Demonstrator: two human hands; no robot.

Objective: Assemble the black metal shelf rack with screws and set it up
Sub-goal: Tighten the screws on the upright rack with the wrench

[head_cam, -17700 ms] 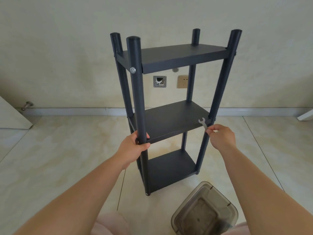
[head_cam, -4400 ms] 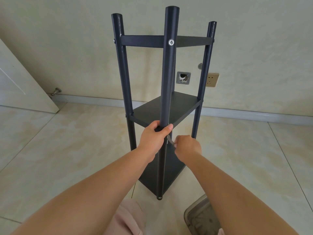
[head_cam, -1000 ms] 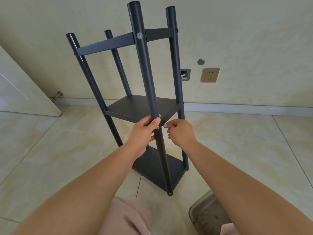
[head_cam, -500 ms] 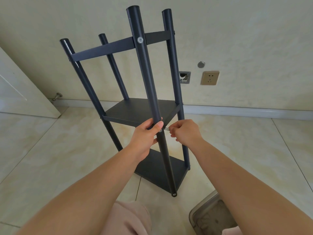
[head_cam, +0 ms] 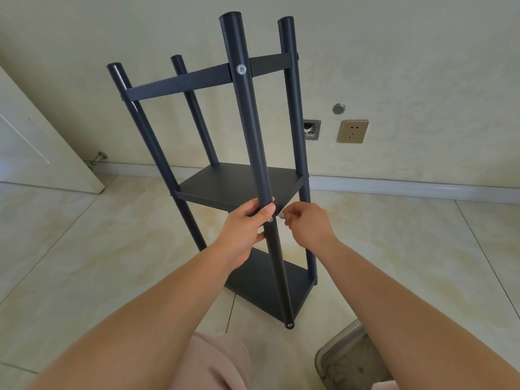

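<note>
A: Where are my hands?

B: Your left hand (head_cam: 245,231) grips the nearest post (head_cam: 247,114) of the black shelf rack (head_cam: 239,181), fingers and thumb curled round it at the height of the middle shelf (head_cam: 233,183). Just below your thumb, a small silver screw head (head_cam: 270,219) shows on that post.

A: And the right?

B: Your right hand (head_cam: 308,225) sits just beside the same post, on its right. Its fingertips (head_cam: 287,216) pinch a small silvery metal tool (head_cam: 280,215), with the tip pointing toward the screw. Most of the tool is hidden, so I cannot tell whether it touches the screw.

A: Where is the rack?

B: It stands on a pale tiled floor (head_cam: 84,235) in front of you, with its top tilted toward you. It has 4 round posts and 3 shelves. The top shelf (head_cam: 180,83) is seen edge-on, with a silver bolt (head_cam: 241,70) where it meets your post. The bottom shelf (head_cam: 267,285) lies close to the floor.

A: What lies around it?

B: Behind it is a cream wall with a gold-coloured socket (head_cam: 353,131) and a small metal wall plate (head_cam: 311,130) beside it. A white door (head_cam: 33,147) stands at the left. A clear plastic bin (head_cam: 349,361) sits at lower right, partly under your right forearm.
</note>
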